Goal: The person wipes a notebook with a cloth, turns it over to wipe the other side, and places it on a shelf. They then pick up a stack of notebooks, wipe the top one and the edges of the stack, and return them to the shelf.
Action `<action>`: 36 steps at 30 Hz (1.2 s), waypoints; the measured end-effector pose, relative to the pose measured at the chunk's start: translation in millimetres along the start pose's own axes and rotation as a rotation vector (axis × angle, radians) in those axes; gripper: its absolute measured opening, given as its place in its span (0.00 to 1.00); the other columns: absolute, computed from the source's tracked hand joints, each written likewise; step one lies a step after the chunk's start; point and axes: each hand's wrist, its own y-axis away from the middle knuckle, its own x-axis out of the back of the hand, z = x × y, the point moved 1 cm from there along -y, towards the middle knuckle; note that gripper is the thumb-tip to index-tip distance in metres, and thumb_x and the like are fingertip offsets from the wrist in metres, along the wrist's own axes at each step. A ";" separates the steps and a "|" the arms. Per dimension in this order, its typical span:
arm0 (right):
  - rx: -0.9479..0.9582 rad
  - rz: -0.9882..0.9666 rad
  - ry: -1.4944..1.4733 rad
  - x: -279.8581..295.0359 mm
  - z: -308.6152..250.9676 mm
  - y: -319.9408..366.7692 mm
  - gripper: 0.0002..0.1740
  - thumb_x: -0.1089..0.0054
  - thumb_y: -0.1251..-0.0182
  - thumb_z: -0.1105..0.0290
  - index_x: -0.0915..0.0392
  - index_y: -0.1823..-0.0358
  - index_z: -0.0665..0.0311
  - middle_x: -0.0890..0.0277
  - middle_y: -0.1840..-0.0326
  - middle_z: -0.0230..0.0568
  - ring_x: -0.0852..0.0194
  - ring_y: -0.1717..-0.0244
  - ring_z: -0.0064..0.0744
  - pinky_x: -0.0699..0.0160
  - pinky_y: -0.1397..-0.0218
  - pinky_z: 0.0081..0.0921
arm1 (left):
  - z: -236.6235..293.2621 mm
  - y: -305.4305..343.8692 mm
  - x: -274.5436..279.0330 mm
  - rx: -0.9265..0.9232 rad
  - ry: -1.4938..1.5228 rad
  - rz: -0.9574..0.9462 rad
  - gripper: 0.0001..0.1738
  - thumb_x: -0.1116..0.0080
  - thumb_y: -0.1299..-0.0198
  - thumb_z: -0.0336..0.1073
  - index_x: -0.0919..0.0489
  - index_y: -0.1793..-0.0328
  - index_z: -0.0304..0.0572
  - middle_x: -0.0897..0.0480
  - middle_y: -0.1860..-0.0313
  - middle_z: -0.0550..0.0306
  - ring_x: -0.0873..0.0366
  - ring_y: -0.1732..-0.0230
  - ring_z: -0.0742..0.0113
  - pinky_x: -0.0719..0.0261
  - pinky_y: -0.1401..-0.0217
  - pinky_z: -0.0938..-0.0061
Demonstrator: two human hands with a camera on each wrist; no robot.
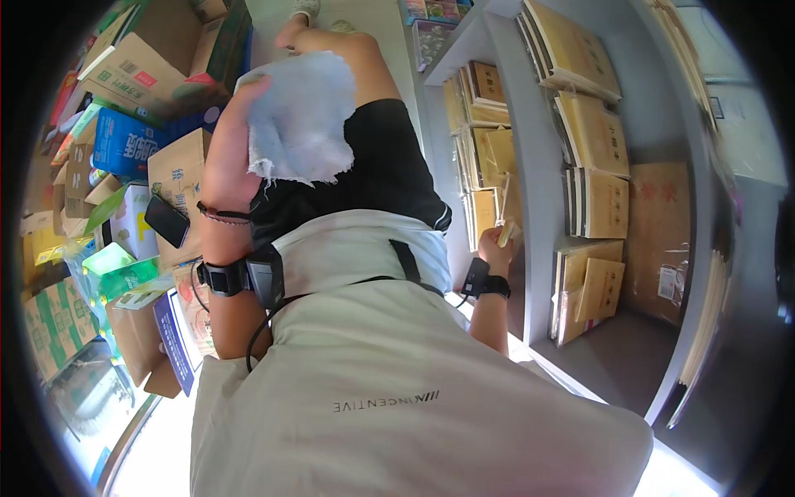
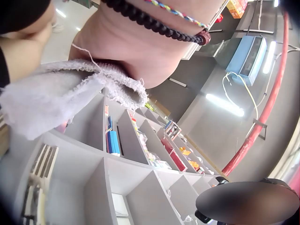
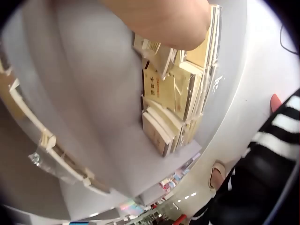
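Observation:
My left hand (image 1: 242, 132) holds a frayed, pale blue-grey cloth (image 1: 302, 116) above my lap; its edge bunches against the palm in the left wrist view, and most fingers are hidden behind it. On the other side, my right hand (image 1: 495, 247) reaches into a grey shelf compartment. It grips a small bundle of notebooks (image 3: 154, 51) with tan covers and plastic wrap, seen tilted beside the hand in the right wrist view. More tan notebooks (image 3: 159, 89) stand in stacks just below that bundle.
The grey shelf unit (image 1: 530, 166) holds several notebook stacks (image 1: 592, 137) and a large brown board (image 1: 658, 240) at the right. Opposite are cardboard boxes (image 1: 145, 66), a blue carton (image 1: 124, 141) and a dark phone (image 1: 167, 220) lying on a box.

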 end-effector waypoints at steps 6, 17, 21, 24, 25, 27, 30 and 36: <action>0.093 0.108 0.331 2.8 27.8 28.1 0.07 0.38 0.46 0.67 0.25 0.71 0.61 0.27 0.77 0.31 0.26 0.74 0.25 0.23 0.69 0.22 | 10.8 5.6 -5.9 -0.031 0.012 -0.034 0.23 0.45 0.42 0.43 0.29 0.44 0.37 0.23 0.51 0.55 0.25 0.50 0.63 0.28 0.46 0.69; 0.161 0.088 0.503 -15.5 91.1 75.8 0.04 0.48 0.40 0.75 0.26 0.65 0.65 0.27 0.76 0.34 0.25 0.74 0.23 0.27 0.78 0.13 | 28.0 13.7 17.1 -0.014 0.098 -0.118 0.24 0.48 0.40 0.42 0.30 0.41 0.36 0.24 0.48 0.53 0.26 0.48 0.61 0.29 0.44 0.68; 0.063 0.009 0.571 -16.1 98.0 85.9 0.05 0.50 0.39 0.76 0.27 0.62 0.67 0.26 0.73 0.37 0.24 0.74 0.26 0.27 0.78 0.12 | 35.8 14.1 16.4 -0.071 0.164 -0.162 0.24 0.48 0.40 0.42 0.30 0.41 0.36 0.23 0.49 0.53 0.25 0.48 0.61 0.29 0.44 0.68; -0.213 -0.153 0.634 -26.9 119.9 94.1 0.13 0.43 0.44 0.72 0.27 0.57 0.69 0.24 0.67 0.41 0.24 0.69 0.30 0.28 0.75 0.16 | 38.5 6.8 29.6 -0.081 0.188 -0.014 0.23 0.47 0.40 0.42 0.29 0.42 0.35 0.22 0.51 0.53 0.24 0.49 0.61 0.29 0.44 0.68; -0.226 -0.168 0.631 -32.2 136.6 107.8 0.13 0.43 0.44 0.72 0.27 0.57 0.69 0.24 0.67 0.41 0.24 0.69 0.30 0.28 0.75 0.16 | 41.1 9.2 30.4 -0.093 0.242 0.024 0.22 0.48 0.39 0.41 0.29 0.43 0.35 0.22 0.50 0.53 0.25 0.48 0.61 0.29 0.44 0.69; -0.193 -0.270 0.810 -39.2 174.2 138.6 0.11 0.47 0.37 0.71 0.29 0.56 0.69 0.24 0.63 0.43 0.23 0.68 0.29 0.27 0.76 0.12 | 45.7 6.8 33.9 -0.130 0.332 0.074 0.21 0.50 0.38 0.41 0.28 0.44 0.34 0.23 0.48 0.53 0.26 0.47 0.60 0.31 0.42 0.67; -0.173 -0.433 0.934 -52.6 208.3 163.6 0.12 0.46 0.37 0.66 0.29 0.56 0.67 0.24 0.62 0.40 0.26 0.69 0.28 0.29 0.76 0.12 | 44.0 -11.1 44.5 -0.106 0.736 -0.264 0.25 0.53 0.36 0.46 0.29 0.41 0.33 0.25 0.43 0.49 0.28 0.43 0.57 0.34 0.37 0.64; 0.007 -0.984 1.128 -88.1 268.3 221.7 0.25 0.49 0.36 0.62 0.39 0.38 0.62 0.29 0.45 0.40 0.26 0.51 0.33 0.21 0.56 0.29 | 35.4 -63.3 44.9 -0.272 0.811 -0.619 0.29 0.60 0.34 0.53 0.34 0.35 0.39 0.31 0.36 0.51 0.35 0.36 0.52 0.39 0.33 0.57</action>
